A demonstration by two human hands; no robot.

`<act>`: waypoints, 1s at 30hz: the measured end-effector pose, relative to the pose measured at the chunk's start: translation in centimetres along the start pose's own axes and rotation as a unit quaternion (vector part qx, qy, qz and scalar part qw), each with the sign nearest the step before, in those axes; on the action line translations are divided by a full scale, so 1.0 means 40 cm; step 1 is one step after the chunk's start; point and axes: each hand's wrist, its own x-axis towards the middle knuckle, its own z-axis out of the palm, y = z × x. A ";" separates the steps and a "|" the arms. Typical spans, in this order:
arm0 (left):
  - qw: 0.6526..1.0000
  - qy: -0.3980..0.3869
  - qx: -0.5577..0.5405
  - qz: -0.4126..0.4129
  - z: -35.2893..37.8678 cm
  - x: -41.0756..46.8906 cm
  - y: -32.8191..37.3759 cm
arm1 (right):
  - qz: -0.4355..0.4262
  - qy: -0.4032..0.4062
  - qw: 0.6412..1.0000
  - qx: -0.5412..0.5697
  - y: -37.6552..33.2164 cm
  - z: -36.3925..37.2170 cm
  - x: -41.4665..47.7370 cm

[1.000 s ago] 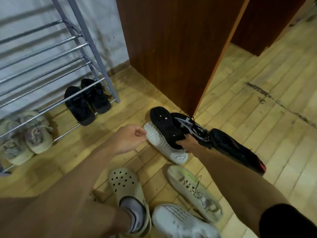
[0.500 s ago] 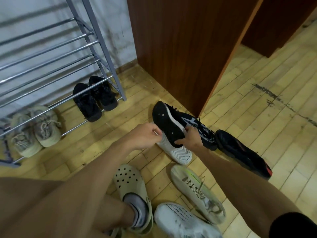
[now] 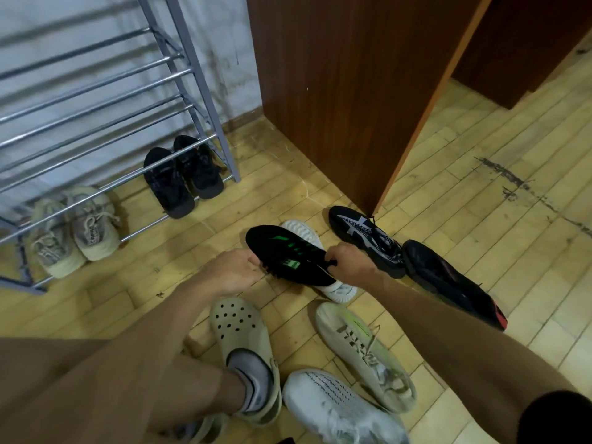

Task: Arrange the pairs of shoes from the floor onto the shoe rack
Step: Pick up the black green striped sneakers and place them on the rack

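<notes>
Since the prior frame, I turned the black green-marked knit sneaker upper-side up; left hand and right hand gripped its ends above the wooden floor.

White sneaker mostly hidden under black shoe.

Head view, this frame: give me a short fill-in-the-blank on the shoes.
Both hands, left hand and right hand, hold a black shoe with ____ markings.
The pair of black sneakers sits on the metal shoe rack's ____ tier.
The perforated beige clog is worn over a ____ sock.

Missing words: green; bottom; grey
</notes>
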 end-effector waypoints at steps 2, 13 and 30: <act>1.000 0.003 -0.006 -0.003 -0.001 0.008 0.000 | 0.034 -0.011 0.999 -0.001 -0.004 -0.022 0.029; 1.000 0.026 -0.015 0.004 -0.040 0.063 0.024 | 0.123 -0.211 0.966 -0.086 -0.103 0.019 0.121; 0.999 0.022 -0.034 0.006 -0.077 0.037 0.044 | 0.035 -0.193 0.980 0.034 -0.164 -0.253 0.102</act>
